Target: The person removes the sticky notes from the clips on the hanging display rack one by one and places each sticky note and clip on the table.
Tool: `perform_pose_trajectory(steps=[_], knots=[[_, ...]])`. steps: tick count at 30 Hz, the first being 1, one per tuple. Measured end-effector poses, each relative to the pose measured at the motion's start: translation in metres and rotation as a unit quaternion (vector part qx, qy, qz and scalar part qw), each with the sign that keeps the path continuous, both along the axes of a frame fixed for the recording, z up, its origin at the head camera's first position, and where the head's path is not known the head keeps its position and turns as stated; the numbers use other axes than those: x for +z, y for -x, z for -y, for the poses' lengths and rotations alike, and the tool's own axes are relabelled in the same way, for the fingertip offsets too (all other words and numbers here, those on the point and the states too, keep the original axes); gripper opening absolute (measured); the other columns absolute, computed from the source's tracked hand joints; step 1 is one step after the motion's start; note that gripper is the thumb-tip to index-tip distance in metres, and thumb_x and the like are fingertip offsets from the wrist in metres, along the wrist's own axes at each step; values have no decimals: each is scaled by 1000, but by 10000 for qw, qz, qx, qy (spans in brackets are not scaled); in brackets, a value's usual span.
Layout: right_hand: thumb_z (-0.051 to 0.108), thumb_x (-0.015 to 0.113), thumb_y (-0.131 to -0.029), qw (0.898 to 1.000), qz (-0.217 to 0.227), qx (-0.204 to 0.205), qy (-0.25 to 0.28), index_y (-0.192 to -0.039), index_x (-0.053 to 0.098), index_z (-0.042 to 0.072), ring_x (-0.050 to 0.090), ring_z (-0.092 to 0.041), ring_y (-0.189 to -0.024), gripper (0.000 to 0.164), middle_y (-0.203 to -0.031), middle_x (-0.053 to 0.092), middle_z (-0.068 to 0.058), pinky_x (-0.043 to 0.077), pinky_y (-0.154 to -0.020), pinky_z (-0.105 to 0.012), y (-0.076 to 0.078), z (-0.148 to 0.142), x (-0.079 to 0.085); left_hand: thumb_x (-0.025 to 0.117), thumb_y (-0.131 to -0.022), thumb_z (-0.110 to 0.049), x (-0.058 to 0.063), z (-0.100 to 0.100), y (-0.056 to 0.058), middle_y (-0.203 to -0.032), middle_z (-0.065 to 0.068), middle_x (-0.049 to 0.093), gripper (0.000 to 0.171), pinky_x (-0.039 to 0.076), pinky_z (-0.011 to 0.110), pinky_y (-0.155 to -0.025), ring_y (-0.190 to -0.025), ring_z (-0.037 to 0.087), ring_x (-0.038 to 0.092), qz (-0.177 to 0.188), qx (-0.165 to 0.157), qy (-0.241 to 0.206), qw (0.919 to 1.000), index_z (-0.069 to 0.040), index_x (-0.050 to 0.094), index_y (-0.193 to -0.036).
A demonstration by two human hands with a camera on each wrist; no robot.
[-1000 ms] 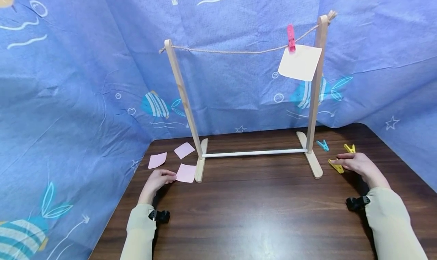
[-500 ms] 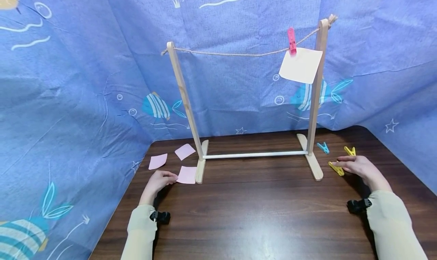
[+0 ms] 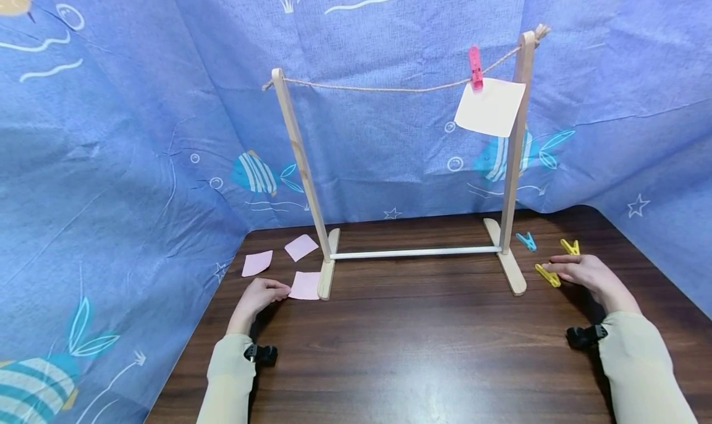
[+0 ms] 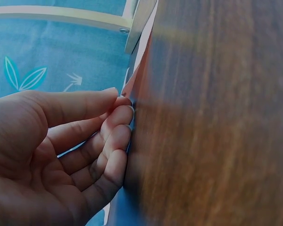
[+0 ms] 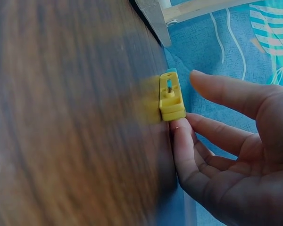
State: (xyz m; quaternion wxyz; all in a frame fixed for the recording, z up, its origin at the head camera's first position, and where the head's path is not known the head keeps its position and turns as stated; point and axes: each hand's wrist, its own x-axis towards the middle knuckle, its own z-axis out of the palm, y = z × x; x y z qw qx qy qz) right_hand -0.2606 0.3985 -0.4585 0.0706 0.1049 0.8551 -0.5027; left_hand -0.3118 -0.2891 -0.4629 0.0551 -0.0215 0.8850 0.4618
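Observation:
My left hand [image 3: 258,297] pinches the near left corner of a pink paper square [image 3: 305,286] between thumb and forefinger. In the left wrist view that corner of the paper tilts up off the table. My right hand [image 3: 594,277] is at a yellow clothespin [image 3: 547,275] lying on the table. Seen from the right wrist, the thumb stands apart from the clothespin [image 5: 172,96], and the other fingers are close by its near end; whether they touch it I cannot tell.
A wooden frame [image 3: 513,170] carries a string [image 3: 384,89], where a pink clothespin [image 3: 475,68] holds a white paper [image 3: 491,109]. Two more pink squares [image 3: 257,262] lie at the left. Behind my right hand are a blue clothespin [image 3: 526,241] and another yellow clothespin [image 3: 570,246].
The head view has tipped slightly, so everything sits a little lower in it. Both hands have stayed nearly in place at the paper and the yellow clothespin.

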Motion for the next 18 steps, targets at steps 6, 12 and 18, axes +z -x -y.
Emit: perform_pose_trajectory(steps=[6, 12, 18], knots=[[26, 67, -98, 9998, -54, 59, 185, -142, 32, -25, 59, 10, -80, 76, -118, 62, -13, 57, -74, -16, 0, 0, -2, 70, -92, -9, 2, 1, -1, -80, 5, 73, 20, 51, 24, -68, -73, 12, 62, 23, 148, -28, 9999, 9, 75, -99], [24, 66, -99, 9992, -100, 62, 381, -143, 29, -25, 60, 10, -81, 75, -118, 62, -11, 58, -75, -18, -1, -1, -1, 70, -92, -7, 2, 1, 0, -83, 9, 74, 23, 54, 22, -65, -70, 14, 65, -90, 264, -500, 9984, 13, 72, -104], [27, 64, -101, 9971, -474, 136, 576, -145, 27, -23, 58, 14, -84, 76, -109, 61, 17, 57, -77, -17, -4, -5, 7, 68, -96, -10, 14, -4, 3, -98, 16, 74, 34, 59, 27, -74, -81, 21, 72, -364, 112, -938, 9949, 15, 65, -118]])
